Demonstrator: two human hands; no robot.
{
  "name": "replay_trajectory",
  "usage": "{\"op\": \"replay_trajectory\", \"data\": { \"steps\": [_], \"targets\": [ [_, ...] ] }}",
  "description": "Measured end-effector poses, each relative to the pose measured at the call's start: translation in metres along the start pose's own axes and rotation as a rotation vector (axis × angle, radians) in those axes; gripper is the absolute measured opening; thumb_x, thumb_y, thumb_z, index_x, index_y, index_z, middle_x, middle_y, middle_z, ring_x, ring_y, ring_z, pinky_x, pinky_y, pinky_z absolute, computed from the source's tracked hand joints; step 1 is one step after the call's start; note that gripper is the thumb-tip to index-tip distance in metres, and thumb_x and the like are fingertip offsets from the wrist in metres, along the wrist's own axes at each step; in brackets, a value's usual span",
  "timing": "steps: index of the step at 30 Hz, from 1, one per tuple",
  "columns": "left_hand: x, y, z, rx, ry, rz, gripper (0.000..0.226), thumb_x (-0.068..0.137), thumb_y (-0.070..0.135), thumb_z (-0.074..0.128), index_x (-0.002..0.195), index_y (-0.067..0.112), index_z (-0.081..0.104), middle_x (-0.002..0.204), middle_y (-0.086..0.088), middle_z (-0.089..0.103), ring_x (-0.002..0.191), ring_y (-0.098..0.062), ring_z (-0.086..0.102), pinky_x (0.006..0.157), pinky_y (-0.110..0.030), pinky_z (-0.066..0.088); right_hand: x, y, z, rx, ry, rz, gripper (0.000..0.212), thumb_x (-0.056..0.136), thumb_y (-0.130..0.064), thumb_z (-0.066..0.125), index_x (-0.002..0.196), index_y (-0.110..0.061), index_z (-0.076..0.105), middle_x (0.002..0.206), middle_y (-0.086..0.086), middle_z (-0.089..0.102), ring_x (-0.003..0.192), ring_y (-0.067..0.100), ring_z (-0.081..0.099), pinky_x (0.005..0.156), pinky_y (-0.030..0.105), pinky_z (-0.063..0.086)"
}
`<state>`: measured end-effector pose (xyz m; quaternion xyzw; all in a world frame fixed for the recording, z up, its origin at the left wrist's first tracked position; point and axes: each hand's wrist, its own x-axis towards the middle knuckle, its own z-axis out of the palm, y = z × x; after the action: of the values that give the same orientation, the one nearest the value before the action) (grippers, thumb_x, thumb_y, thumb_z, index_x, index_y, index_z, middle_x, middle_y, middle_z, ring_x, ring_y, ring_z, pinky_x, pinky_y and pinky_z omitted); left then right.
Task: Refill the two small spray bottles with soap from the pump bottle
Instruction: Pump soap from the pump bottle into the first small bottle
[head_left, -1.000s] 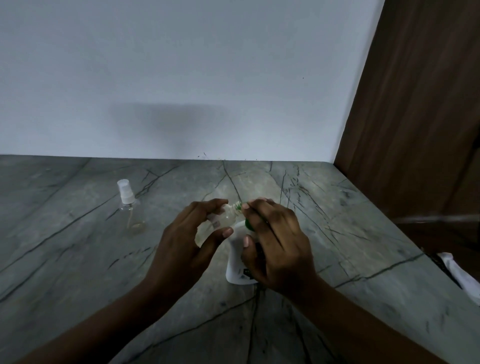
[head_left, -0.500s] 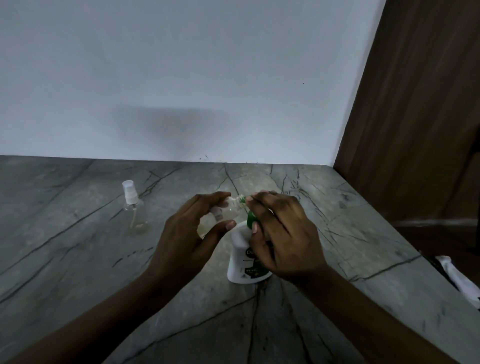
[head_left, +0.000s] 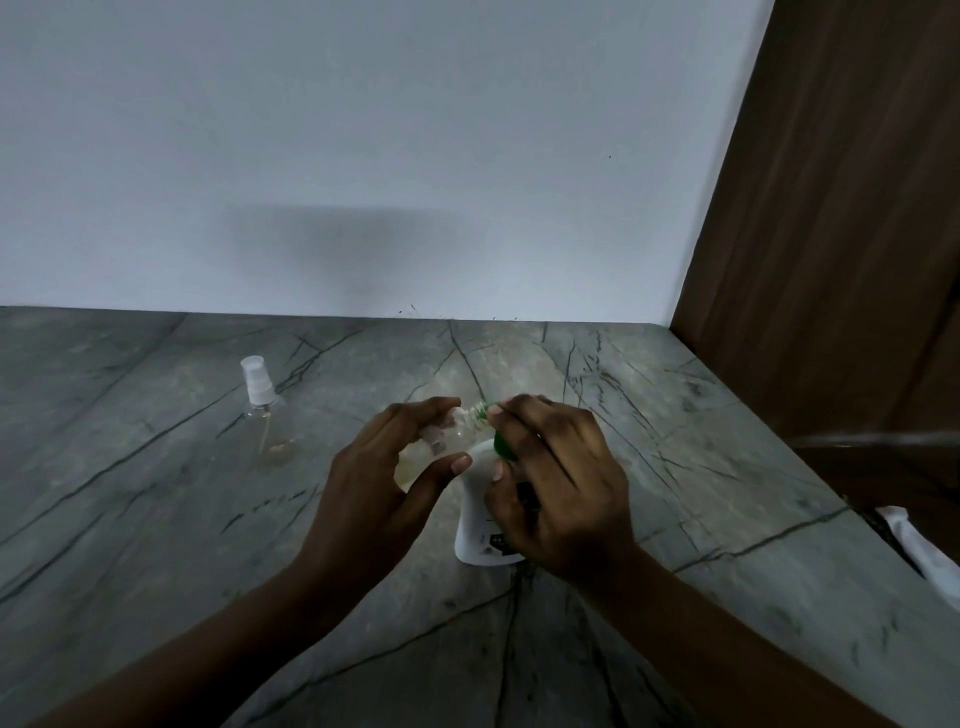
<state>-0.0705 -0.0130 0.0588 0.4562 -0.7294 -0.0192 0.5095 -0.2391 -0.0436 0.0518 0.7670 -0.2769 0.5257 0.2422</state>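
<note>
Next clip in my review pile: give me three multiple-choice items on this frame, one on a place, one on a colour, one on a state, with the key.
1. Where does the capped spray bottle stand?
A. left of both hands
B. right of both hands
C. on the brown panel

2. What colour is the pump bottle nozzle?
A. red
B. green
C. blue

3. How is the small clear bottle in the left hand held?
A. upright on the counter
B. tilted, mouth at the nozzle
C. capped

Key: 1 A, it stands apart at left; 2 B, green shows under the right hand; 3 B, its open mouth meets the nozzle.
</note>
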Motion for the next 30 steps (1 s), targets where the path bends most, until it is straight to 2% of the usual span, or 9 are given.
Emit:
{"op": "replay_trajectory", "data": {
  "steps": [7, 9, 14, 17, 20, 23, 30],
  "targets": [
    [0.004, 0.004, -0.002, -0.011, 0.031, 0.001, 0.042, 0.08, 0.043, 0.06, 0.119, 0.043, 0.045, 0.101, 0.028, 0.053, 0.096, 0.015, 0.053, 0.078, -0.002, 0.041, 0.008, 0.001, -0.006, 0.015, -0.008, -0.018, 0.03, 0.086, -0.011, 0.053, 0.103, 0.008, 0.069, 0.102, 0.02, 0.067, 0.101, 0.025, 0.055, 0.094, 0.02, 0.039],
    [0.007, 0.006, -0.002, -0.023, 0.04, -0.008, 0.042, 0.08, 0.038, 0.07, 0.116, 0.039, 0.049, 0.1, 0.025, 0.056, 0.096, 0.015, 0.053, 0.078, -0.001, 0.04, 0.013, 0.003, -0.009, 0.013, -0.017, -0.016, 0.03, 0.085, -0.01, 0.052, 0.103, 0.008, 0.069, 0.102, 0.02, 0.067, 0.1, 0.025, 0.054, 0.09, 0.019, 0.039],
    [0.008, 0.008, -0.002, -0.033, 0.027, -0.022, 0.04, 0.078, 0.03, 0.065, 0.115, 0.033, 0.05, 0.099, 0.024, 0.055, 0.096, 0.019, 0.05, 0.079, 0.001, 0.037, 0.015, 0.003, -0.009, 0.01, -0.027, -0.014, 0.031, 0.084, -0.011, 0.051, 0.106, 0.006, 0.066, 0.104, 0.019, 0.066, 0.102, 0.025, 0.052, 0.083, 0.021, 0.042],
    [0.007, 0.006, -0.001, -0.032, 0.023, -0.021, 0.039, 0.082, 0.031, 0.068, 0.116, 0.033, 0.049, 0.098, 0.023, 0.056, 0.097, 0.017, 0.051, 0.08, 0.0, 0.038, 0.011, 0.003, -0.005, 0.005, -0.01, -0.04, 0.032, 0.085, -0.009, 0.051, 0.108, 0.009, 0.064, 0.112, 0.017, 0.057, 0.105, 0.026, 0.051, 0.096, 0.021, 0.039],
    [0.006, 0.005, -0.001, -0.017, 0.028, -0.018, 0.04, 0.079, 0.03, 0.064, 0.116, 0.035, 0.048, 0.099, 0.025, 0.054, 0.097, 0.017, 0.051, 0.08, -0.001, 0.039, 0.004, 0.002, 0.0, 0.015, 0.001, -0.046, 0.031, 0.089, -0.01, 0.05, 0.114, 0.007, 0.058, 0.118, 0.017, 0.05, 0.111, 0.029, 0.05, 0.106, 0.027, 0.035],
    [0.004, 0.003, 0.0, -0.005, 0.022, -0.004, 0.041, 0.08, 0.036, 0.064, 0.117, 0.035, 0.047, 0.103, 0.029, 0.05, 0.098, 0.019, 0.049, 0.079, 0.0, 0.038, -0.002, 0.001, 0.004, 0.033, -0.003, -0.051, 0.032, 0.095, -0.015, 0.044, 0.118, 0.005, 0.053, 0.12, 0.018, 0.049, 0.114, 0.029, 0.05, 0.111, 0.029, 0.033],
    [0.0, 0.0, 0.004, 0.016, 0.002, -0.011, 0.044, 0.079, 0.047, 0.053, 0.12, 0.051, 0.035, 0.099, 0.03, 0.05, 0.097, 0.02, 0.049, 0.079, -0.001, 0.039, -0.006, -0.001, 0.006, 0.041, -0.033, -0.027, 0.034, 0.095, -0.019, 0.043, 0.119, 0.003, 0.051, 0.12, 0.017, 0.05, 0.113, 0.027, 0.05, 0.114, 0.025, 0.026]
  ]
}}
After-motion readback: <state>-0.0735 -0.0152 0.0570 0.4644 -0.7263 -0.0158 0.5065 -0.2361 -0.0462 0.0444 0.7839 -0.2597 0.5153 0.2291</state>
